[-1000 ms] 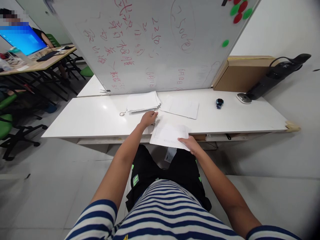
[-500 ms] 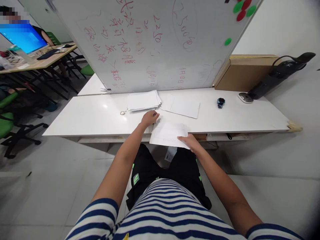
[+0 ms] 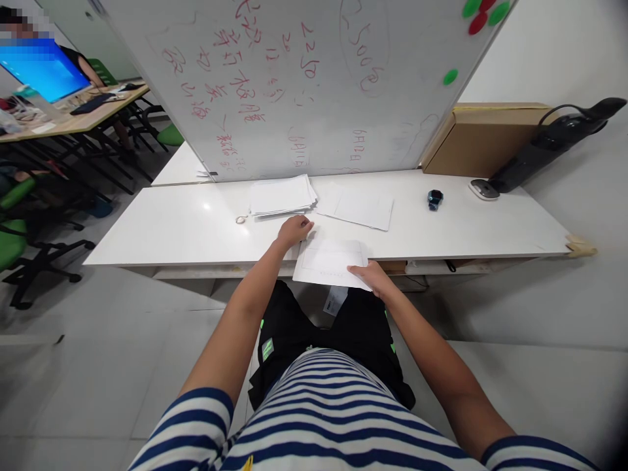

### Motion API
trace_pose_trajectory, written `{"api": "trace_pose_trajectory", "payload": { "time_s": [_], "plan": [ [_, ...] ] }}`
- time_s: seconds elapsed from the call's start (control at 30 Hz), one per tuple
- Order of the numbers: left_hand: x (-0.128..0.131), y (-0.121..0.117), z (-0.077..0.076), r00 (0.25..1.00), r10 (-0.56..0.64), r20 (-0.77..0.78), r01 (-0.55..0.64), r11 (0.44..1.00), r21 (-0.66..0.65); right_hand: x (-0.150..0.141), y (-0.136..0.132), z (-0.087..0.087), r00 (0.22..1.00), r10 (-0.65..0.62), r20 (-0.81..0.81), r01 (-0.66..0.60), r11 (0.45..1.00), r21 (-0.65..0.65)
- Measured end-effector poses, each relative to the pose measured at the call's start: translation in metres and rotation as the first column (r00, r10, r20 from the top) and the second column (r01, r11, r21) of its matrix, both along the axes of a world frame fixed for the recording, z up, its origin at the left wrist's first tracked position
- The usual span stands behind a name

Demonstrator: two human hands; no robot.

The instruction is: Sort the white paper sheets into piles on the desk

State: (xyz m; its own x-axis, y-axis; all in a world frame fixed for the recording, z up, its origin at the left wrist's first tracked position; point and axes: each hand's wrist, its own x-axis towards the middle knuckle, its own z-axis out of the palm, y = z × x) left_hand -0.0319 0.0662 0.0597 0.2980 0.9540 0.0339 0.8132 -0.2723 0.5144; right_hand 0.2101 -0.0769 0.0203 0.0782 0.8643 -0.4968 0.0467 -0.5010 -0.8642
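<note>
A white sheet of paper (image 3: 331,254) with faint printed lines juts over the desk's front edge above my lap. My right hand (image 3: 370,275) grips its near right corner, thumb on top and fingers underneath. At the sheet's far left corner, my left hand (image 3: 294,230) is closed with curled fingers; whether it pinches the paper is hidden. Just beyond that hand lies a stack of papers (image 3: 282,195), its edges uneven. To the right of the stack, a thinner set of sheets (image 3: 363,208) lies flat on the white desk (image 3: 186,229).
A whiteboard (image 3: 314,85) with red writing stands behind the papers. A small ring-like item (image 3: 241,220) lies left of them. Rightward are a watch (image 3: 434,199), a computer mouse (image 3: 484,190), a black bottle (image 3: 549,147) and a cardboard box (image 3: 485,140). A person sits behind a monitor (image 3: 46,69).
Both hands and the sheet keep nearly the same place. The view has shifted very slightly.
</note>
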Motion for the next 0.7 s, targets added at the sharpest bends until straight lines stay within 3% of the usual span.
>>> {"api": "trace_pose_trajectory", "payload": {
  "time_s": [0.3, 0.7],
  "plan": [
    [0.001, 0.000, -0.001, 1.000, -0.002, -0.006, 0.002, 1.000, 0.008, 0.000, 0.000, -0.004, 1.000, -0.005, 0.001, 0.005, 1.000, 0.004],
    [0.002, -0.002, 0.000, 1.000, 0.000, -0.026, 0.001, 1.000, 0.022, -0.002, -0.001, 0.007, 0.999, 0.005, 0.039, -0.004, 1.000, -0.029]
  ]
}}
